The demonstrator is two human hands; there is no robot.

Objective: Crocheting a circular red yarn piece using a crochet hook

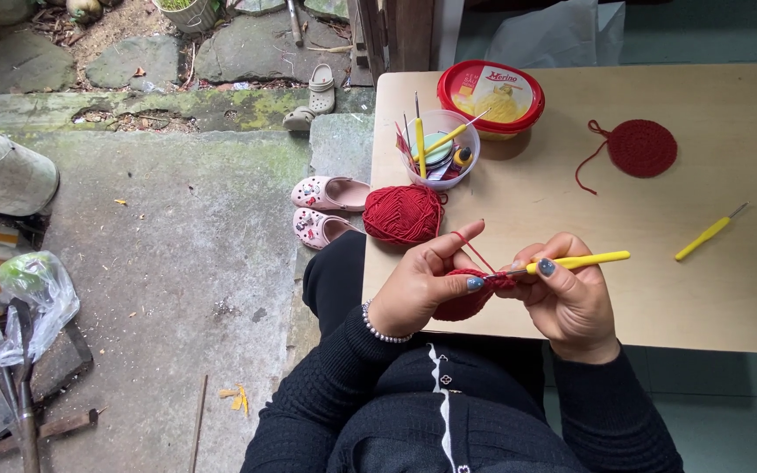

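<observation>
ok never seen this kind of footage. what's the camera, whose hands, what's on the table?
There is no machine here: one camera worn on a person's head looks down at their own bare hands. The left hand pinches a small red crochet piece, with yarn over the forefinger. The right hand holds a yellow-handled crochet hook, working into that piece. On the pale wooden table lie a red yarn ball, a clear cup of tools, a red-lidded tub, a finished red round and a spare yellow hook.
</observation>
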